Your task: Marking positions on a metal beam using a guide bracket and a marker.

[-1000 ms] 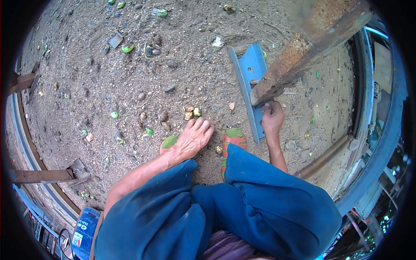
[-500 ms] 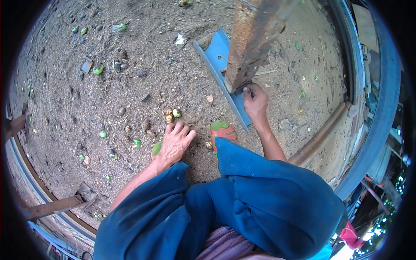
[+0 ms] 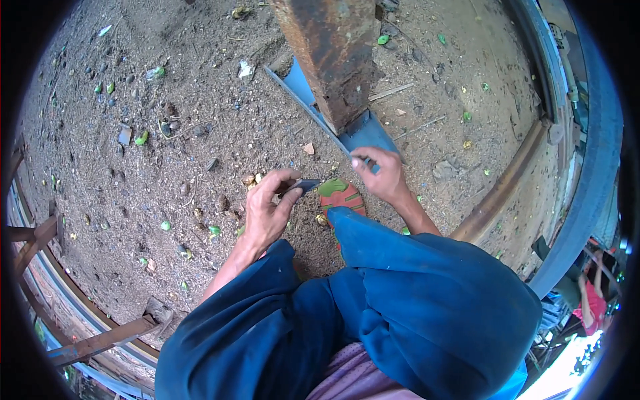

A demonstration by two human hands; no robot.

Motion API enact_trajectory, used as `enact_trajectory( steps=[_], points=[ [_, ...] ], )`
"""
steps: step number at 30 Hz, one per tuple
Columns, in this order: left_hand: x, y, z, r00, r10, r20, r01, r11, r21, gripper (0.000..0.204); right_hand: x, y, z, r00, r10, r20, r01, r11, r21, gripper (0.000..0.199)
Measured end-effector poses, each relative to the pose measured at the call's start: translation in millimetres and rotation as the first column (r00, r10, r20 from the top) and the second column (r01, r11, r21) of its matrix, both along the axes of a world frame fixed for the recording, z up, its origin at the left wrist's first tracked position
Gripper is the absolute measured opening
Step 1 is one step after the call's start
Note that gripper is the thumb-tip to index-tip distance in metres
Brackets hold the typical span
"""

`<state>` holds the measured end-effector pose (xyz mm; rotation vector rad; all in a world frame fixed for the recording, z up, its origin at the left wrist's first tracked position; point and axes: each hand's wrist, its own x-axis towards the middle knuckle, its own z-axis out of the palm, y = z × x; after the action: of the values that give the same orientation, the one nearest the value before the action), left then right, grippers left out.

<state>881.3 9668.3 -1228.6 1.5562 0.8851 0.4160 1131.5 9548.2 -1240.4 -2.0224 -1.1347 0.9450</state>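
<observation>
My left hand (image 3: 265, 210) is closed, with a small flat dark grey-blue piece (image 3: 306, 186) between thumb and fingers; its exact kind does not show. The piece points right, just above the green-and-red toe of a shoe (image 3: 342, 197). To the right, my right hand (image 3: 385, 175) curls its fingers at the near end of a blue metal channel (image 3: 370, 133), and a bit of blue shows between thumb and fingers. A rusty metal post (image 3: 338, 67) stands over the channel, its lower end resting inside it.
Sandy ground carries scattered green and brown nut-like bits (image 3: 141, 138) and a pale scrap (image 3: 245, 69). A rusty bar (image 3: 103, 340) juts in at lower left. A curved blue frame (image 3: 587, 180) bounds the right side. Another person in red (image 3: 592, 305) is at far right.
My left hand has lifted from the ground and now holds the dark flat piece. The right hand has drawn back from the post's foot to the channel's near end. The view has shifted.
</observation>
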Motion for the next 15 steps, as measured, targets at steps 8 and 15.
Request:
enact_trajectory(
  steps=[8, 15],
  points=[
    [71, 5, 8, 0.930, -0.341, 0.136, 0.283, 0.901, 0.329, 0.022, -10, -23, 20, 0.979, 0.203, 0.010, -0.203, 0.975, 0.096, 0.032],
    [85, -4, 8, 0.920, -0.297, 0.254, 0.202, 0.918, 0.341, 0.038, 7, -35, -5, 0.993, 0.086, 0.077, -0.103, 0.961, 0.257, 0.023]
  ],
)
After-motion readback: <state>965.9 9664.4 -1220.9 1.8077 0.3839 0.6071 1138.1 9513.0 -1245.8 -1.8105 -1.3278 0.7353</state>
